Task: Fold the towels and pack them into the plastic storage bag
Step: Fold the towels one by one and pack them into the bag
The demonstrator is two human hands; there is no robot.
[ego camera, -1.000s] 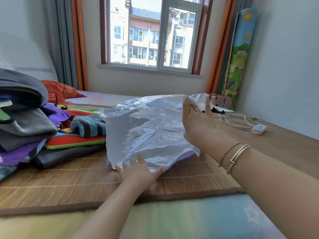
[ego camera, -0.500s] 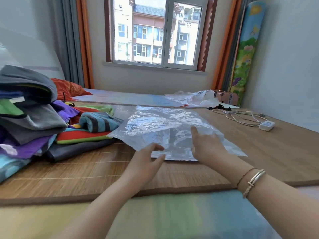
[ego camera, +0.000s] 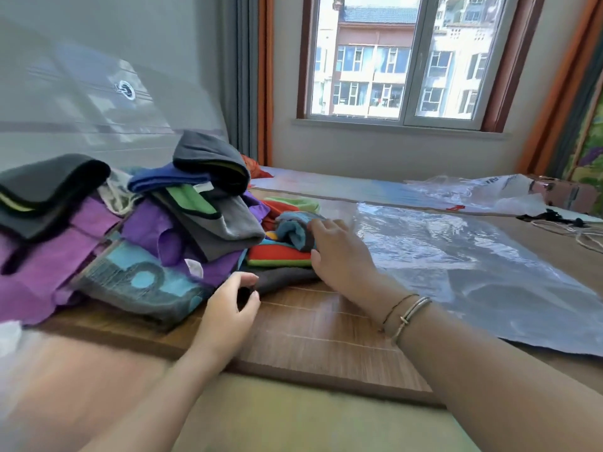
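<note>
A heap of towels (ego camera: pixel 137 243) in purple, grey, blue and green lies on the left of the bamboo mat (ego camera: pixel 313 334). At its right edge sit a rolled blue-and-grey striped towel (ego camera: pixel 293 230), a red and green one (ego camera: pixel 277 256) and a dark grey one (ego camera: pixel 280 280) underneath. My right hand (ego camera: pixel 339 256) rests with relaxed fingers against the striped towel. My left hand (ego camera: pixel 231 308) hovers at the dark grey towel's corner, thumb and fingers apart, holding nothing. The clear plastic storage bag (ego camera: pixel 456 256) lies flat on the mat to the right of my right hand.
Another crumpled plastic bag (ego camera: pixel 483 190) and a pink box (ego camera: pixel 564 194) lie at the back right, with white cable (ego camera: pixel 584 233) beside them. A window and curtains are behind. A soft green mat (ego camera: pixel 293 419) runs along the near edge.
Both hands have let go of the plastic bag, which now lies flat, and have moved left to the towel heap. My head has turned left.
</note>
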